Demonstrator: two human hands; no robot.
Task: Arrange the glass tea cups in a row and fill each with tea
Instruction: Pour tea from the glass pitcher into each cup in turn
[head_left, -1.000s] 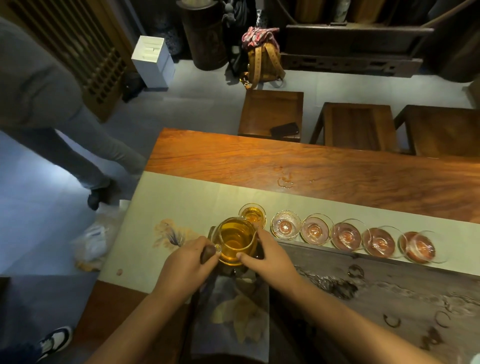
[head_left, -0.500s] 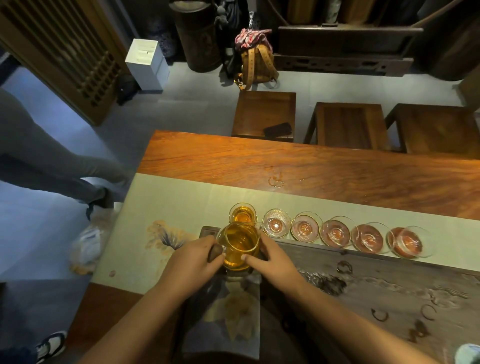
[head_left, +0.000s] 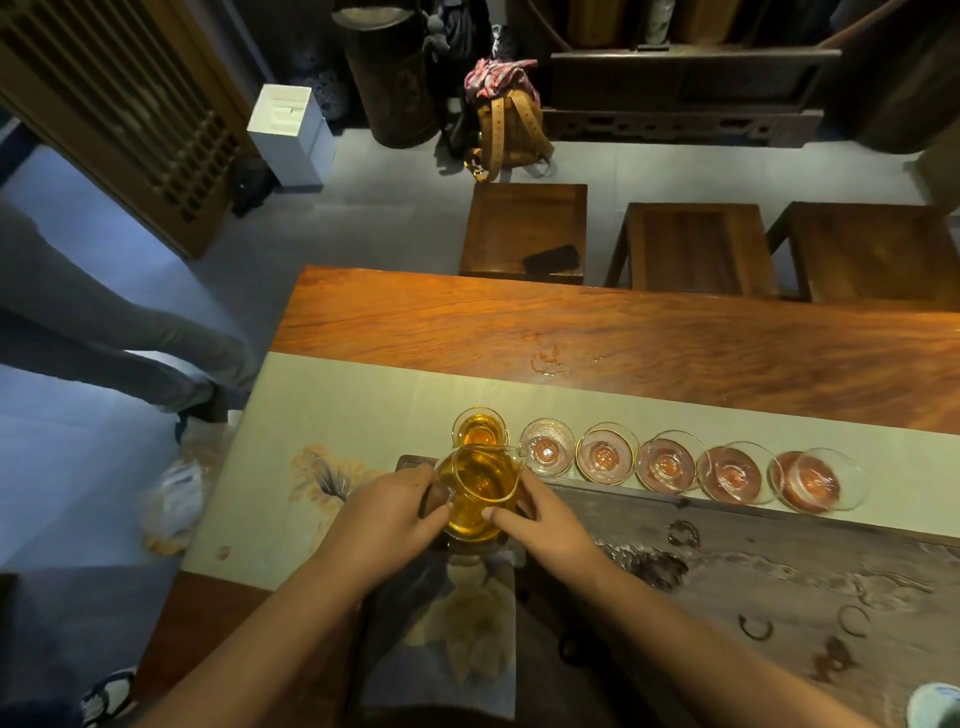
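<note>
Five empty clear glass tea cups (head_left: 667, 462) right of the filled one (head_left: 479, 428) — I see both hands, left (head_left: 387, 525) and right (head_left: 545, 525), clasping the amber-filled glass pitcher (head_left: 480, 491), seemingly level.

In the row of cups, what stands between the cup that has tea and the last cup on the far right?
In the head view, four empty glass cups stand between the filled cup and the far-right cup.

Two bare forearms, no sleeves in view up to the frame's lower edge. Left hand (head_left: 387, 525) and right hand (head_left: 553, 525) both bare: no gloves, rings, watch or bands visible. Short, plain nails on the fingers (head_left: 501, 514).
</note>
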